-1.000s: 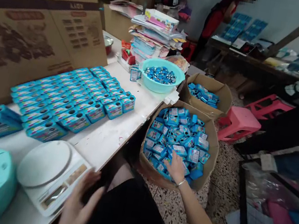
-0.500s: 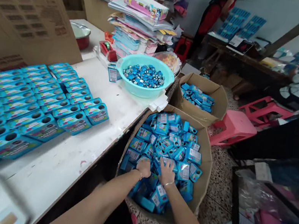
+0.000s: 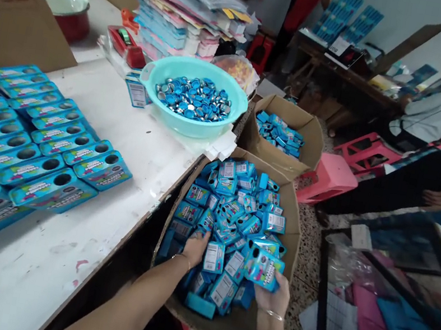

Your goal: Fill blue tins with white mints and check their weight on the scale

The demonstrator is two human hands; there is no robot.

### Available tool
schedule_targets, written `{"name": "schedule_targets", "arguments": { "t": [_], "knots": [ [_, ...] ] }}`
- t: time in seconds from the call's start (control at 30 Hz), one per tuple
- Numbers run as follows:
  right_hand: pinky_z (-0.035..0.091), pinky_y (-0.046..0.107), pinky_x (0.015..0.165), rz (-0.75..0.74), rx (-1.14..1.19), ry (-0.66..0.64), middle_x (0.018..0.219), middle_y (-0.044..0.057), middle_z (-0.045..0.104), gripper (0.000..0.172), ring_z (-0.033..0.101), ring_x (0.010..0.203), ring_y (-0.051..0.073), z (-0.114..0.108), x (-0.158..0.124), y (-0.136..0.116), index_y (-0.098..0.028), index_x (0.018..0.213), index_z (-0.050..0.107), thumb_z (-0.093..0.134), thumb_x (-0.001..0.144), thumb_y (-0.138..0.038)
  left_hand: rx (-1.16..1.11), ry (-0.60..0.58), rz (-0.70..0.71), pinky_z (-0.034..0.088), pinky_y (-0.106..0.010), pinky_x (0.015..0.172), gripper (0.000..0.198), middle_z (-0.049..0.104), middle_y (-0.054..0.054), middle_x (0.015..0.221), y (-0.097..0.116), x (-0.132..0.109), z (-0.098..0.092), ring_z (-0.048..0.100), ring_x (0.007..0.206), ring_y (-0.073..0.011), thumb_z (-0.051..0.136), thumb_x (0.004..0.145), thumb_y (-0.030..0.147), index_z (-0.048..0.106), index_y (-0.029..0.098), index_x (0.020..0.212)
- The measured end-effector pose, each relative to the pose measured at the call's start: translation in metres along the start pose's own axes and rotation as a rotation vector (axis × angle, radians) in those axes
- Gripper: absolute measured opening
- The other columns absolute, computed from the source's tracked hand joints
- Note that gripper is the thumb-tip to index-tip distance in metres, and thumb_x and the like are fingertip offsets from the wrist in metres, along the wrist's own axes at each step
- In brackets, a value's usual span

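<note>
1. Blue packets [image 3: 237, 213] fill a cardboard box [image 3: 293, 245] on the floor, just beside the tabletop [image 3: 107, 225].
2. Our right hand [image 3: 273, 296] holds one packet [image 3: 264, 266] above the box's near edge, grip closed around it.
3. Our left hand [image 3: 194, 247] rests on the pile, partly tucked among packets; we cannot tell whether its grip holds any.

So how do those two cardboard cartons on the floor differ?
The near carton is heaped to its rim with blue packs; the far carton holds only a thin layer, its inner walls bare. The left hand and right hand are in the near carton, the right gripping a pack; nobody touches the far carton. Both are open brown cardboard, on the floor by the table.
</note>
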State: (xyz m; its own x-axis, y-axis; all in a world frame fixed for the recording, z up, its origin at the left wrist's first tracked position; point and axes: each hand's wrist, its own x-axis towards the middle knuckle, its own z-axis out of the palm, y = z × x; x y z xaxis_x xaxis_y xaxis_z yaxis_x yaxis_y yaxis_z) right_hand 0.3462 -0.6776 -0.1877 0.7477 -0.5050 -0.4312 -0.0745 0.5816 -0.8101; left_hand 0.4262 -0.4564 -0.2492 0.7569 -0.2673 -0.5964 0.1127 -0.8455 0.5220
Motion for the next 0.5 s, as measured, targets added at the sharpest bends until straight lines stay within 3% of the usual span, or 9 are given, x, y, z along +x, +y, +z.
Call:
{"name": "schedule_targets", "arguments": {
  "t": [0.1,0.23,0.33,0.43,0.5],
  "knots": [
    [0.059,0.036,0.065,0.088,0.254,-0.125,0.089,0.002,0.075,0.029,0.072,0.084,0.023,0.01,-0.017,-0.001,-0.027,0.092,0.072,0.074,0.067,-0.042,-0.118,0.07,-0.067,0.046,-0.049,0.098,0.076,0.062,-0.026,0.124,0.001,-0.007,-0.02,0.062,0.115,-0.0387,0.067,0.072,0.006,0.039,0.01,0.143],
    [0.059,0.034,0.062,0.222,0.421,-0.327,0.105,0.006,0.074,0.045,0.069,0.104,0.026,0.043,-0.035,-0.002,-0.028,0.106,0.071,0.074,0.066,-0.05,-0.35,0.204,-0.087,0.051,-0.038,0.091,0.088,0.065,-0.02,0.125,-0.002,-0.038,-0.058,0.067,0.108,-0.0303,0.067,0.072,0.011,0.026,0.012,0.15],
    [0.06,0.034,0.067,0.299,0.456,-0.372,0.105,0.005,0.075,0.046,0.069,0.107,0.025,0.067,-0.044,0.0,-0.028,0.104,0.072,0.078,0.062,-0.046,-0.698,0.307,0.043,0.052,-0.026,0.082,0.084,0.064,-0.009,0.129,-0.009,-0.086,-0.079,0.067,0.101,-0.0213,0.068,0.064,0.007,0.042,0.018,0.142],
    [0.059,0.04,0.077,0.314,0.414,-0.37,0.102,0.001,0.077,0.041,0.069,0.107,0.025,0.087,-0.052,0.005,-0.031,0.104,0.072,0.078,0.065,-0.041,-1.271,0.357,0.212,0.052,-0.026,0.077,0.073,0.072,-0.004,0.107,-0.016,-0.145,-0.087,0.067,0.089,-0.0198,0.077,0.051,0.01,0.06,0.017,0.122],
    [0.058,0.043,0.081,0.319,0.371,-0.367,0.099,-0.001,0.078,0.039,0.071,0.103,0.024,0.1,-0.061,0.01,-0.033,0.106,0.072,0.077,0.068,-0.04,-1.525,0.378,0.249,0.052,-0.027,0.076,0.069,0.073,-0.001,0.091,-0.019,-0.18,-0.087,0.067,0.081,-0.0186,0.082,0.045,0.011,0.065,0.017,0.111]
  ]
}}
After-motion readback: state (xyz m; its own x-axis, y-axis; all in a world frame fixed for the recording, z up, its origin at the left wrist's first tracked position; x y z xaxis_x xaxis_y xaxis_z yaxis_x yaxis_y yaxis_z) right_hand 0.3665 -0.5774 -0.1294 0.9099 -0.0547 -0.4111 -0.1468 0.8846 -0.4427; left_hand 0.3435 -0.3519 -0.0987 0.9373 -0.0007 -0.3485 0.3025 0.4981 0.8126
